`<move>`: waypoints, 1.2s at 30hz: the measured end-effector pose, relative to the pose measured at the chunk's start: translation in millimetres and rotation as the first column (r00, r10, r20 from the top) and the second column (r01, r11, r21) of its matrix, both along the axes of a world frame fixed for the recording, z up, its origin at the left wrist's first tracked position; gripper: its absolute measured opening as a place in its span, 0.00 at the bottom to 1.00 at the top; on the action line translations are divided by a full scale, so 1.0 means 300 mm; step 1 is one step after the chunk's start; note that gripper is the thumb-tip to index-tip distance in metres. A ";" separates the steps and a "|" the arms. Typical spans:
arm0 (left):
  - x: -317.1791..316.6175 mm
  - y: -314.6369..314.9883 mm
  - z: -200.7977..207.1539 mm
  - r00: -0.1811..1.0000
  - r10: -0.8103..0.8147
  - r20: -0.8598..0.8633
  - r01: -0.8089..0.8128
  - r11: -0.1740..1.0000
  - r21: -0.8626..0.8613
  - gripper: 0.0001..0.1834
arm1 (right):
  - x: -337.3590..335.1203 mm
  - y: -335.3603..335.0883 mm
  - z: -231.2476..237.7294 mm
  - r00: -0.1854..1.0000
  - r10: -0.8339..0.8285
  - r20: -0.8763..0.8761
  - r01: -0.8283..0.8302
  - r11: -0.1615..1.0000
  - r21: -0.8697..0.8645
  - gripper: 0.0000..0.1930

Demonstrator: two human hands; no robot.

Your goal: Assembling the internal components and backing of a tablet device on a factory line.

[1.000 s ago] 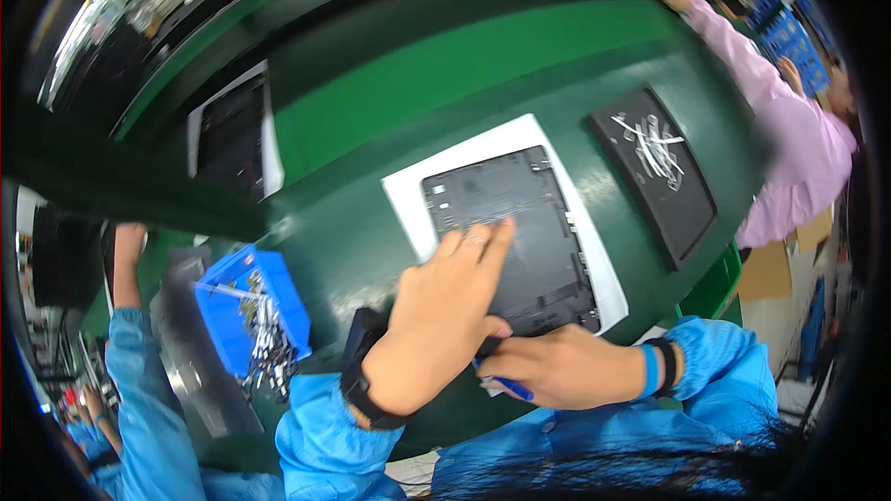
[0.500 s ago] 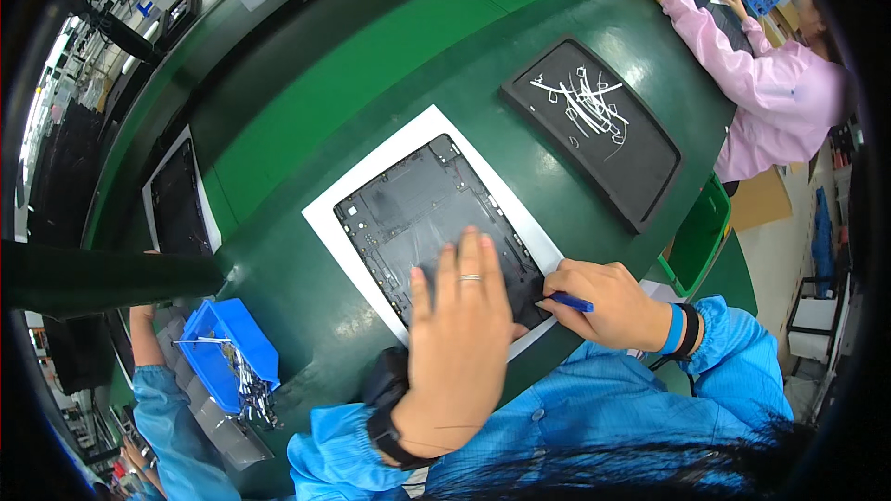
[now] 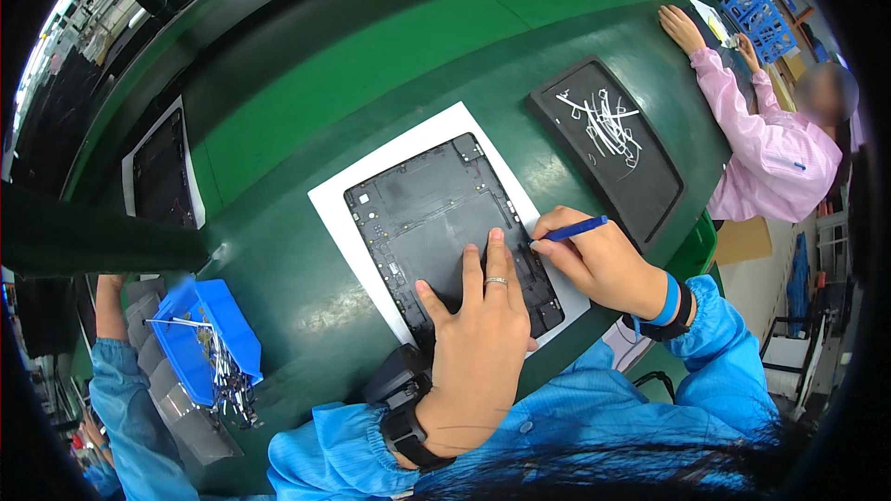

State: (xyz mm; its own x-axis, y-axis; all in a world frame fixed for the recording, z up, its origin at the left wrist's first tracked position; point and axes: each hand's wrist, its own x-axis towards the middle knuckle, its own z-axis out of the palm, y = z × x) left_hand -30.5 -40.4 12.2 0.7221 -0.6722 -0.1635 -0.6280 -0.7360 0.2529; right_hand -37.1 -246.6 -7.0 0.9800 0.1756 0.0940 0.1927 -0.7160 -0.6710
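Dark grey rectangular tablet back panel (image 3: 445, 227), laid flat on a white sheet (image 3: 334, 199) on the green bench top (image 3: 371, 46), head view. Its near edge is hidden under the left hand (image 3: 478, 339), and the small parts on its surface are too fine to make out. The left hand lies palm down with its fingers spread and flat on the panel's near half, gripping nothing; a ring sits on one finger and a black wrist strap (image 3: 413, 431) circles the wrist. The right hand (image 3: 603, 264) rests at the panel's right edge, its fingers closed around a slim blue pen-shaped tool (image 3: 575, 230) whose tip meets the panel's rim; the tip itself is too small to identify. Both forearms wear blue sleeves, cut off by the lower edge of the picture. A black shallow tray (image 3: 640, 181) beyond the right hand holds a tangle of thin white strips (image 3: 603, 121). A blue plastic bin (image 3: 200, 334) at the left holds small metal pieces, hard to tell apart. A second dark panel on white sheet (image 3: 158, 176) lies at far left. A co-worker in a pink sleeve (image 3: 742, 121) leans on the bench at upper right.
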 end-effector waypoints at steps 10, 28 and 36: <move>0.002 0.001 -0.005 0.999 -0.003 0.040 0.003 1.000 0.011 0.55 | 0.012 -0.001 0.032 0.978 0.206 -0.019 -0.207 0.963 -0.170 0.09; 0.007 0.010 0.006 0.999 -0.037 -0.021 0.037 0.999 0.003 0.58 | 0.168 -0.015 0.020 0.975 0.214 0.056 -0.210 0.974 -0.082 0.09; 0.003 0.014 -0.003 0.999 -0.049 -0.001 0.049 0.999 0.013 0.58 | 0.260 -0.005 0.100 0.990 0.142 -0.003 -0.142 0.990 0.000 0.10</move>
